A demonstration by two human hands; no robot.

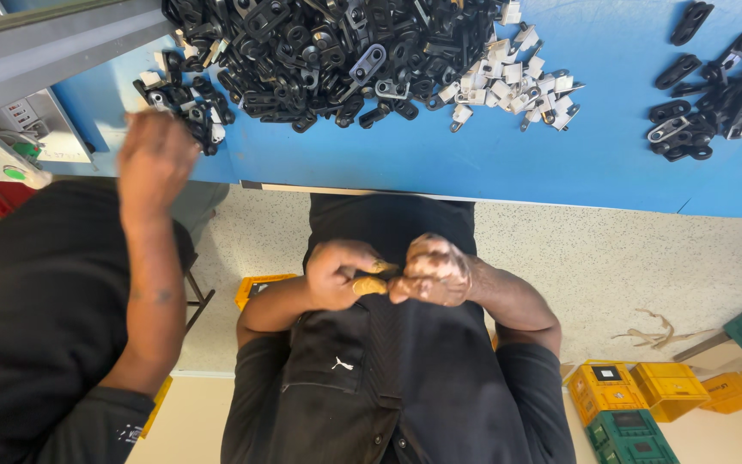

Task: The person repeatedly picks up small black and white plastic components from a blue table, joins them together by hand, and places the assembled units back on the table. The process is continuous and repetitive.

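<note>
I see a blue tabletop [474, 163] carrying a big heap of black clips [319, 51]; white clips [517, 86] lie just beside that heap, smaller black pile [714, 94] well apart.

The tabletop [440, 163] across the upper frame looks smooth, matt blue. On it, the black clips [319, 51] look like glossy moulded plastic, and the white clips [517, 86] matt plastic with bright metal tabs (too small to be sure). The floor [611, 258] at centre right is speckled and stone-like. The crates [637, 395] at lower right are hard plastic.
</note>
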